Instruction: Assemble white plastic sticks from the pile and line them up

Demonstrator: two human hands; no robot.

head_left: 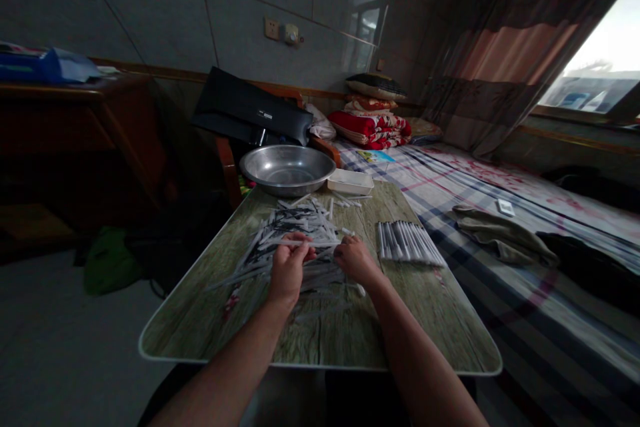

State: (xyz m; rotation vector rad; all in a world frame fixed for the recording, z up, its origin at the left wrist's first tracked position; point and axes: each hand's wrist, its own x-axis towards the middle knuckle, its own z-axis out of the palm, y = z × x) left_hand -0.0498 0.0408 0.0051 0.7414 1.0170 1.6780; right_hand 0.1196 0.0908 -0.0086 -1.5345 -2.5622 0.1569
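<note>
Over the wood-patterned table point(200, 323), my left hand point(289, 270) is closed on a slim white pen barrel point(324, 244) lying nearly level. My right hand point(356, 259) pinches the barrel's right end; its fingertips hide that end and any small part there. Below and beyond both hands spreads a loose heap of white and dark pen parts point(260, 240), partly covered by my hands. To the right of my right hand, a neat row of white pens with dark ends point(407, 242) lies side by side.
A wide metal basin point(290, 170) and a white plastic box point(350, 181) stand at the table's far end. Behind the basin is a black monitor-like panel point(255, 110). A bed with a checked sheet point(450, 180) adjoins the right side; a wooden desk point(60, 113) stands left.
</note>
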